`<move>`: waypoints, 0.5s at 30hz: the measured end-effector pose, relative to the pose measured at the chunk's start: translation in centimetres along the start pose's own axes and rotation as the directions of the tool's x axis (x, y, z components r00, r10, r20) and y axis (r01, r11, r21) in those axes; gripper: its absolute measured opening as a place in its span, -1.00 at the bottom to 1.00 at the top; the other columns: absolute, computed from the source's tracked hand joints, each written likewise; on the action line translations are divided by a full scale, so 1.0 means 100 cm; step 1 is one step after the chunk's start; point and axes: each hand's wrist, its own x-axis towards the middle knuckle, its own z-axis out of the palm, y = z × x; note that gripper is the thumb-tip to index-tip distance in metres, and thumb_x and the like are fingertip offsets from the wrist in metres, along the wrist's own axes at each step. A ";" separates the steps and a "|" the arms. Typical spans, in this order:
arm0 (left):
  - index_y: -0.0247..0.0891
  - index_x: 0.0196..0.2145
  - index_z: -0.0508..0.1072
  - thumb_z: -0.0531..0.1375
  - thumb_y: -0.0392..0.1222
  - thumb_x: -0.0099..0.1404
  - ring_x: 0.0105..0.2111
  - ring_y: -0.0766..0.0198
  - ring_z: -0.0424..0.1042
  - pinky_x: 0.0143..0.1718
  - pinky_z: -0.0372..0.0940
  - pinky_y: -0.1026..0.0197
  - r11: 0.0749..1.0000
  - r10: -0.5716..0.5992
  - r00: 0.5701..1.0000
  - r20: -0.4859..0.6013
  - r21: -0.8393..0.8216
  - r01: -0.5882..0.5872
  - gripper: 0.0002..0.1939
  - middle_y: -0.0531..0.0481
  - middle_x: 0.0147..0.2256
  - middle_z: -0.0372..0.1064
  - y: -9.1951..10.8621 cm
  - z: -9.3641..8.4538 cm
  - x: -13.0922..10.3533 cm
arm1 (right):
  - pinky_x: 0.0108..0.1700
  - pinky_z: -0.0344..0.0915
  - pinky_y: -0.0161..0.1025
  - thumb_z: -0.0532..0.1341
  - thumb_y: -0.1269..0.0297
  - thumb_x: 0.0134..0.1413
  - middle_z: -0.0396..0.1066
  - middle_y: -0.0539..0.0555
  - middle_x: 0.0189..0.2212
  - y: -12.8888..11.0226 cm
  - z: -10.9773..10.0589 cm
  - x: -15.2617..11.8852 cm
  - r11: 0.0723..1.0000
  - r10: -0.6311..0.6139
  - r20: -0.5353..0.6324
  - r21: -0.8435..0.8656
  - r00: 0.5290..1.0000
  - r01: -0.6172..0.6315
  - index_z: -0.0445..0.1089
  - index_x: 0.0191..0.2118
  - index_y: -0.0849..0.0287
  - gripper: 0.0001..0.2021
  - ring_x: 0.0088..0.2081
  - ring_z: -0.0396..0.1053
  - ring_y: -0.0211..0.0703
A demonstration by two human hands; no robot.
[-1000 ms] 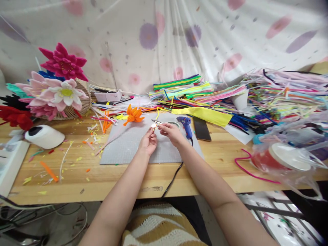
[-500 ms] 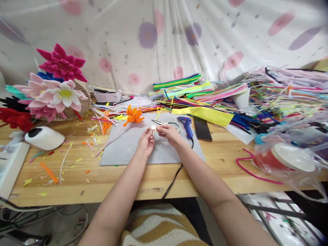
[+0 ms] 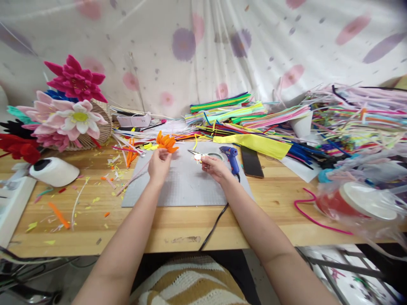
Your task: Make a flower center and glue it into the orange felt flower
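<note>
My right hand [image 3: 214, 166] pinches a small white round piece [image 3: 197, 156] with thin yellow tips around its edge, above the grey mat [image 3: 187, 190]. At the orange flower [image 3: 165, 141] is my left hand [image 3: 160, 164], its fingers bent at the flower's lower left side; whether they grip it is hard to make out. A pale pink stem [image 3: 135, 178] slants down and left from near that hand. Scissors [image 3: 210, 155] lie just behind my right hand, partly hidden by it. The blue glue gun [image 3: 231, 159] rests to their right.
A dark phone [image 3: 252, 161] lies right of the mat. Bundles of coloured pipe cleaners [image 3: 229, 114] line the back. Felt-like flowers [image 3: 79, 116] and a white thread cone [image 3: 54, 171] stand left; a bagged red spool [image 3: 337, 199] sits right.
My left hand has let go of the white piece and moved left to the orange flower. My right hand keeps the piece and has shifted slightly right.
</note>
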 end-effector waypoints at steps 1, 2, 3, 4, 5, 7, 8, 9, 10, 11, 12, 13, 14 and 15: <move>-0.22 -0.38 0.36 0.31 -0.31 -0.04 -0.15 0.16 0.38 -0.15 0.23 0.20 0.990 0.074 0.997 -0.022 0.122 -0.070 -0.76 -0.08 -0.27 0.41 0.002 -0.005 0.011 | -0.46 0.17 -0.38 0.44 0.15 -0.55 0.35 -0.06 -0.58 0.000 -0.002 0.000 1.000 -0.003 -0.008 0.005 1.000 0.003 0.39 -0.55 0.21 -0.65 -0.57 0.18 -0.45; -0.22 -0.41 0.34 0.34 -0.32 -0.11 -0.03 0.06 0.31 -0.07 0.20 0.15 0.973 0.110 0.993 -0.044 0.209 -0.099 -0.70 -0.14 -0.20 0.40 0.003 -0.008 0.022 | -0.45 0.17 -0.38 0.44 0.15 -0.55 0.35 -0.06 -0.57 -0.001 -0.004 0.001 1.000 -0.004 -0.013 0.015 1.000 0.004 0.39 -0.54 0.21 -0.65 -0.57 0.19 -0.45; -0.22 -0.46 0.30 0.37 -0.34 -0.19 0.06 -0.03 0.23 -0.02 0.17 0.11 0.962 0.098 0.994 -0.053 0.261 -0.080 -0.65 -0.19 -0.16 0.38 0.005 -0.010 0.033 | -0.45 0.18 -0.38 0.44 0.15 -0.56 0.36 -0.06 -0.56 0.000 -0.005 0.001 1.000 -0.005 -0.019 0.030 1.000 0.005 0.39 -0.54 0.21 -0.64 -0.56 0.20 -0.45; -0.22 -0.53 0.25 0.39 -0.37 -0.26 0.10 -0.07 0.18 -0.01 0.16 0.09 0.960 0.036 0.999 -0.035 0.278 -0.024 -0.62 -0.22 -0.17 0.39 0.005 -0.011 0.043 | -0.44 0.18 -0.38 0.45 0.15 -0.57 0.36 -0.05 -0.56 0.000 -0.007 0.002 0.999 -0.004 -0.025 0.044 1.000 0.005 0.40 -0.54 0.21 -0.64 -0.55 0.21 -0.44; -0.21 -0.60 0.20 0.39 -0.41 -0.30 0.11 -0.09 0.18 -0.03 0.17 0.10 0.963 -0.051 0.999 0.001 0.264 0.049 -0.59 -0.23 -0.22 0.40 0.006 -0.010 0.052 | -0.44 0.19 -0.38 0.45 0.15 -0.58 0.36 -0.05 -0.56 0.001 -0.008 0.002 0.999 -0.004 -0.031 0.054 1.000 0.006 0.40 -0.54 0.21 -0.64 -0.55 0.22 -0.43; -0.22 -0.70 0.15 0.35 -0.50 -0.31 0.08 -0.08 0.22 -0.07 0.17 0.13 0.958 -0.210 0.976 0.065 0.215 0.192 -0.58 -0.18 -0.35 0.41 0.006 -0.007 0.068 | -0.44 0.18 -0.37 0.45 0.15 -0.59 0.36 -0.05 -0.56 0.002 -0.010 0.003 0.998 -0.015 -0.034 0.061 0.999 0.017 0.40 -0.54 0.20 -0.64 -0.54 0.23 -0.41; -0.22 -0.72 0.17 0.33 -0.52 -0.30 0.05 -0.08 0.26 -0.09 0.18 0.13 0.951 -0.240 0.966 0.095 0.223 0.214 -0.61 -0.13 -0.43 0.40 0.006 -0.006 0.074 | -0.44 0.18 -0.37 0.45 0.15 -0.58 0.36 -0.05 -0.57 0.002 -0.012 0.003 0.998 -0.028 -0.031 0.058 0.999 0.030 0.39 -0.55 0.19 -0.64 -0.54 0.23 -0.40; -0.22 -0.73 0.20 0.32 -0.52 -0.29 0.00 -0.07 0.31 -0.11 0.18 0.13 0.947 -0.229 0.964 0.136 0.260 0.189 -0.64 -0.09 -0.50 0.38 0.006 -0.007 0.079 | -0.44 0.17 -0.37 0.45 0.14 -0.57 0.35 -0.05 -0.58 0.002 -0.012 0.003 0.998 -0.046 -0.026 0.052 0.999 0.047 0.39 -0.55 0.19 -0.64 -0.54 0.22 -0.40; -0.22 -0.74 0.24 0.32 -0.51 -0.28 -0.06 -0.07 0.35 -0.13 0.19 0.14 0.940 -0.191 0.965 0.178 0.315 0.129 -0.68 -0.05 -0.56 0.36 0.007 -0.009 0.083 | -0.43 0.17 -0.37 0.45 0.13 -0.55 0.34 -0.06 -0.59 0.001 -0.013 0.003 0.997 -0.066 -0.021 0.043 0.998 0.067 0.39 -0.55 0.19 -0.65 -0.54 0.22 -0.40; -0.21 -0.73 0.30 0.32 -0.49 -0.27 -0.11 -0.06 0.37 -0.15 0.20 0.14 0.931 -0.145 0.962 0.231 0.361 0.054 -0.71 -0.02 -0.60 0.33 0.009 -0.012 0.086 | -0.43 0.16 -0.37 0.44 0.12 -0.53 0.33 -0.06 -0.60 0.000 -0.013 0.003 0.996 -0.086 -0.018 0.033 0.996 0.087 0.39 -0.55 0.19 -0.65 -0.54 0.22 -0.39; -0.20 -0.69 0.36 0.32 -0.47 -0.27 -0.17 -0.03 0.39 -0.17 0.21 0.16 0.932 -0.090 0.957 0.277 0.363 -0.017 -0.75 0.01 -0.62 0.33 0.011 -0.017 0.087 | -0.44 0.15 -0.37 0.43 0.11 -0.52 0.32 -0.06 -0.60 -0.002 -0.013 0.003 0.994 -0.105 -0.020 0.022 0.994 0.106 0.38 -0.55 0.19 -0.65 -0.53 0.21 -0.39; -0.19 -0.64 0.41 0.32 -0.46 -0.27 -0.21 0.02 0.40 -0.19 0.22 0.18 0.944 -0.046 0.947 0.317 0.324 -0.063 -0.77 0.03 -0.60 0.36 0.014 -0.022 0.088 | -0.44 0.14 -0.37 0.43 0.10 -0.51 0.31 -0.07 -0.61 -0.004 -0.013 0.002 0.992 -0.123 -0.023 0.011 0.992 0.123 0.38 -0.55 0.18 -0.65 -0.53 0.21 -0.39; -0.19 -0.59 0.46 0.33 -0.44 -0.27 -0.25 0.07 0.40 -0.21 0.24 0.20 0.964 -0.012 0.935 0.354 0.253 -0.084 -0.76 0.04 -0.56 0.40 0.016 -0.028 0.089 | -0.45 0.13 -0.37 0.42 0.08 -0.49 0.29 -0.07 -0.62 -0.007 -0.012 0.002 0.990 -0.142 -0.026 0.001 0.990 0.142 0.37 -0.56 0.18 -0.66 -0.53 0.21 -0.39; -0.19 -0.53 0.49 0.33 -0.42 -0.26 -0.28 0.11 0.40 -0.23 0.26 0.22 0.983 0.020 0.921 0.389 0.162 -0.090 -0.74 0.04 -0.50 0.44 0.019 -0.034 0.088 | -0.45 0.12 -0.37 0.41 0.08 -0.48 0.28 -0.08 -0.62 -0.010 -0.011 0.000 0.987 -0.163 -0.029 -0.006 0.986 0.163 0.36 -0.56 0.18 -0.66 -0.54 0.20 -0.39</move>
